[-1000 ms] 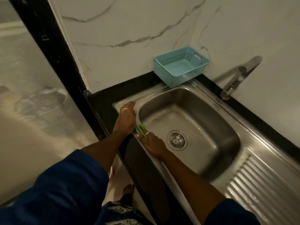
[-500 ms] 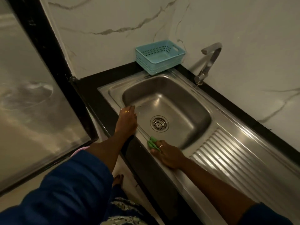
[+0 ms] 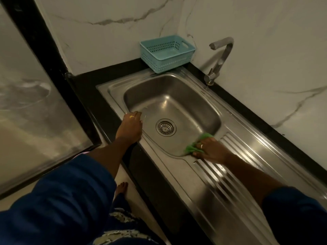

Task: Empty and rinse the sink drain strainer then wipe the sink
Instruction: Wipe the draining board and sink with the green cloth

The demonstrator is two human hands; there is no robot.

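Steel sink (image 3: 110, 88), strainer (image 3: 165, 127) in drain; right hand (image 3: 211, 150) clutches green cloth (image 3: 192, 147), left hand (image 3: 131, 127) rests open on rim.

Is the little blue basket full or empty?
Empty. The blue basket stands upright, and through its open top only its bare blue floor shows, with nothing inside.

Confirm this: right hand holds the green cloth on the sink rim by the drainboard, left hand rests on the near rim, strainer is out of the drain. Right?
No. The head view shows the strainer seated in the drain. The rest holds: right hand on green cloth at the rim by the drainboard, left hand on the near rim.
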